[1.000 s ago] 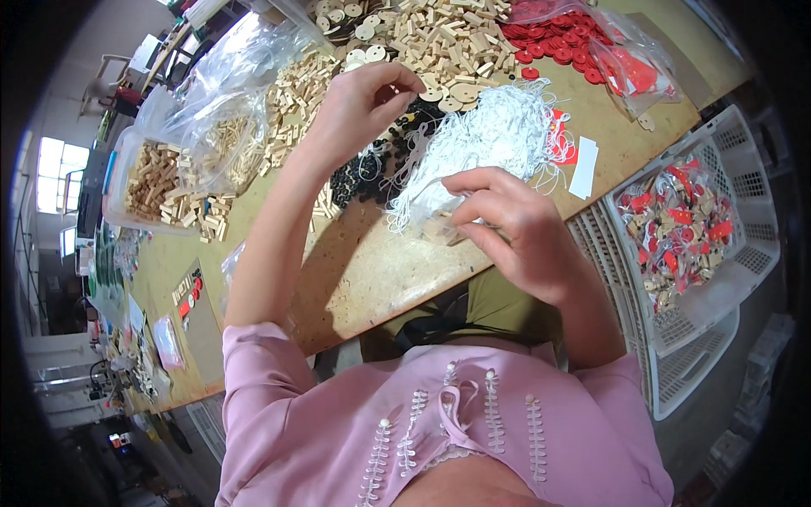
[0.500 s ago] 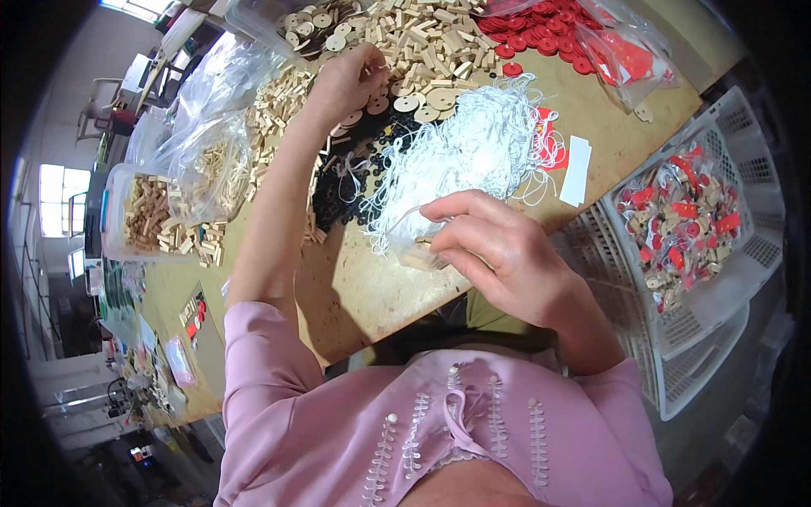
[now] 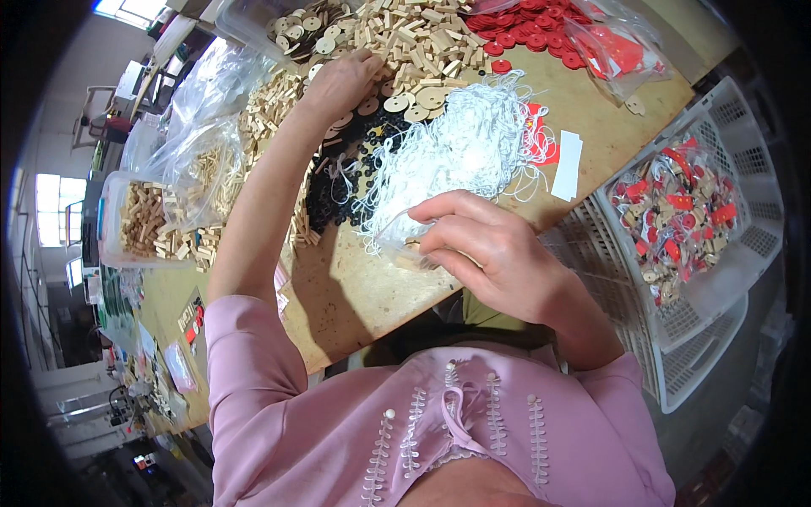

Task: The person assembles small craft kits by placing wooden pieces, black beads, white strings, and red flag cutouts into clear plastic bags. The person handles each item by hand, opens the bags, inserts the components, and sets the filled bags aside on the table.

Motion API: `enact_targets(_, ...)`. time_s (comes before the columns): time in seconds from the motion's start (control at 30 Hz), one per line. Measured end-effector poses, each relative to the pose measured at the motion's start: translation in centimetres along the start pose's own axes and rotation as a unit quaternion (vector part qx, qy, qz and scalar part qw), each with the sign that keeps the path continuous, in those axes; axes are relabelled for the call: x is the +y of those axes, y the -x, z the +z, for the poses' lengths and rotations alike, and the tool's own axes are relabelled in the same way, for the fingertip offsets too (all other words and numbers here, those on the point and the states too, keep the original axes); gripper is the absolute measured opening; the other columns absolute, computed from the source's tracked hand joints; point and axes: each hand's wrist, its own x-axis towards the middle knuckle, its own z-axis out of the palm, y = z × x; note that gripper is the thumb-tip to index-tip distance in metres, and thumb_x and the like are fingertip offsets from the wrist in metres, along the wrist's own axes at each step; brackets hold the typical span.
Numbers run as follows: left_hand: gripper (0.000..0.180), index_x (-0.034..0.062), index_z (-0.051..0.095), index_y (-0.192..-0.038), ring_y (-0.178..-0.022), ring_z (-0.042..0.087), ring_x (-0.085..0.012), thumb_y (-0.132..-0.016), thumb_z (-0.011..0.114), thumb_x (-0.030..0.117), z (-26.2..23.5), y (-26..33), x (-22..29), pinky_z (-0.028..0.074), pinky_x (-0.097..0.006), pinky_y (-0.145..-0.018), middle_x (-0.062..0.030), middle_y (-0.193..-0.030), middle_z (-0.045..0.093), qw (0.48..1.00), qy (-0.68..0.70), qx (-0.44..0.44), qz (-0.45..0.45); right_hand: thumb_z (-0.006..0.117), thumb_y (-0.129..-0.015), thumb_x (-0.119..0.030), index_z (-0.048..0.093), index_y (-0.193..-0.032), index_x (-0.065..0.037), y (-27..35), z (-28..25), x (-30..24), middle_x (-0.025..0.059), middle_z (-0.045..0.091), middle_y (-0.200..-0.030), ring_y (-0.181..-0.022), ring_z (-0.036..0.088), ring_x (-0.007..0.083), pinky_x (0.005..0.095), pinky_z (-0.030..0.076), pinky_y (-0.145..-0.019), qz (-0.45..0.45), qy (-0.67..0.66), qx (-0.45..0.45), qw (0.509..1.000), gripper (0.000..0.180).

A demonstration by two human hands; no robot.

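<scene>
Wooden tabletop (image 3: 372, 296) is filling most of the view, crowded with parts under daylight from windows at nine o'clock. At twelve o'clock the left hand (image 3: 342, 80) is reaching far out, fingers curled down together onto a heap of pale wooden pieces (image 3: 414, 42), flat round discs and short blocks mixed; whether it is actually pinching one I cannot tell, since the fingertips are hidden against the pile. Nearer the body, at centre, the right hand (image 3: 490, 245) is resting at the table's edge with its fingers bent and closed on a small clear bag (image 3: 404, 241), which is lying just toward nine o'clock of the fingertips with a few small wooden bits showing under it. So the wooden heap is lying well away from the right hand, toward twelve o'clock, and the left hand is plainly the nearer one (it is already touching the heap). Between the two hands a tangle of white string (image 3: 460, 148) is spreading, touching a patch of black rings (image 3: 334, 190). Red discs (image 3: 524, 38) are lying at one o'clock, and a white basket (image 3: 760, 237) of finished pieces is sitting at three o'clock.
</scene>
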Motion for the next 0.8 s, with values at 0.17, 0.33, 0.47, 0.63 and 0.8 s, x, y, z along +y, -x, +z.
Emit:
enact_targets(0.17, 0.023, 0.002, 0.068, -0.109, -0.085, 0.073, -0.0233, -0.092, 0.075, 0.016, -2.0, -0.6, 4.0, 0.058, -0.035, -0.077, -0.0101, -0.094, 0.073, 0.964, 0.254, 0.022, -0.076, 0.071, -0.089, 0.003, 0.067, -0.098, -0.001, 0.1, 0.0, 0.2, 0.015, 0.066, -0.121, -0.107, 0.069, 0.0306, 0.0377, 0.056, -0.089, 0.001, 0.006, 0.007, 1.0, 0.011)
enact_targets(0.33, 0.019, 0.0066, 0.076, -0.105, -0.085, 0.072, -0.0327, -0.087, 0.074, 0.014, 0.4, -2.2, 6.5, 0.059, -0.039, -0.078, -0.0131, -0.094, 0.073, 0.982, 0.172, 0.078, -0.011, 0.071, -0.089, 0.004, 0.067, -0.098, 0.0, 0.1, 0.1, 0.0, 0.0155, 0.066, -0.12, -0.107, 0.069, 0.0311, 0.0383, 0.056, -0.089, -0.001, 0.001, 0.004, 1.0, 0.011)
enact_targets(0.47, 0.02, 0.0072, 0.077, -0.102, -0.086, 0.072, -0.0334, -0.09, 0.07, 0.022, 0.8, -2.8, 7.7, 0.058, -0.043, -0.078, -0.0132, -0.095, 0.073, 0.996, 0.058, 0.039, -0.06, 0.072, -0.088, 0.004, 0.067, -0.097, 0.0, 0.4, 0.1, 0.1, 0.0158, 0.066, -0.12, -0.107, 0.069, 0.0315, 0.0378, 0.055, -0.089, 0.007, -0.003, 0.008, 1.0, 0.011)
enact_targets(0.63, 0.019, 0.0056, 0.076, -0.093, -0.083, 0.071, -0.0351, -0.089, 0.071, 0.023, 0.6, -2.5, 7.2, 0.057, -0.044, -0.075, -0.013, -0.089, 0.073, 0.991, 0.111, 0.055, -0.059, 0.072, -0.088, 0.004, 0.067, -0.097, 0.0, 0.3, 0.3, -0.4, 0.0166, 0.067, -0.12, -0.106, 0.069, 0.032, 0.0375, 0.055, -0.089, 0.021, -0.004, 0.01, 1.0, 0.011)
enact_targets(0.8, 0.02, 0.0037, 0.079, -0.097, -0.077, 0.057, -0.003, -0.095, 0.078, 0.023, -2.1, 0.5, 5.8, 0.046, -0.022, -0.068, 0.0074, -0.086, 0.07, 0.834, 0.529, 0.049, -0.146, 0.073, -0.087, 0.003, 0.068, -0.096, -0.001, 0.2, -0.1, -0.5, 0.0144, 0.069, -0.119, -0.106, 0.07, 0.0296, 0.0358, 0.056, -0.087, 0.017, 0.061, 0.011, 0.998, 0.012)
